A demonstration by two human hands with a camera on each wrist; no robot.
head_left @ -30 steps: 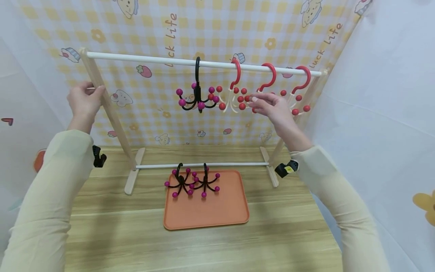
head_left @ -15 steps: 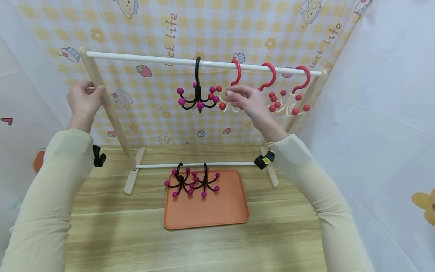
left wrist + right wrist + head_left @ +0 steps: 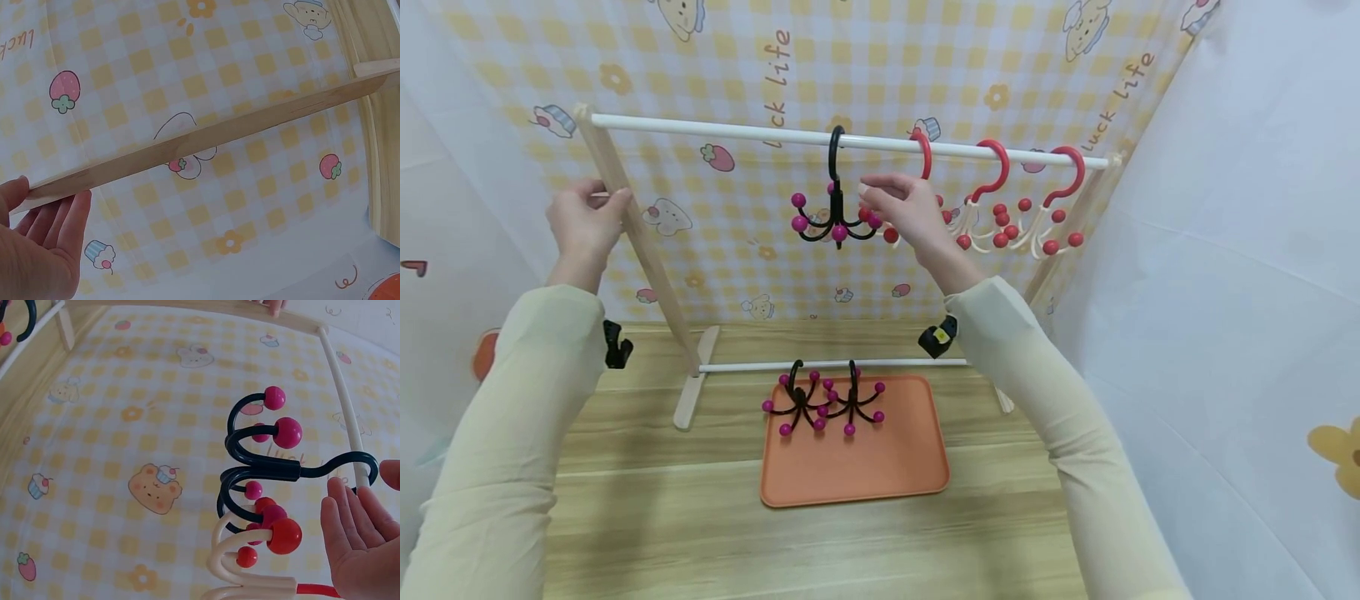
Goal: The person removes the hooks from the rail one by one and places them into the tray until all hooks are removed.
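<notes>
On the white rail [image 3: 850, 140] a black hook [image 3: 835, 200] hangs left of three red hooks [image 3: 1000, 200]; the right hand [image 3: 904, 212] hovers just beside the black one, fingers straight and holding nothing. At far left, the left hand [image 3: 583, 223] grips the wooden leg [image 3: 640, 242], fingers curled round it.

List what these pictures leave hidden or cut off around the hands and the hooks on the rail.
- Head view: the right hand covers most of the nearest red-and-cream multi-arm hook; whether it touches it is unclear.
- Left wrist view: the left hand is cut by the frame edge at the wooden rack leg.
- Right wrist view: the black hook with magenta balls shows, but the right thumb is cut off.
</notes>
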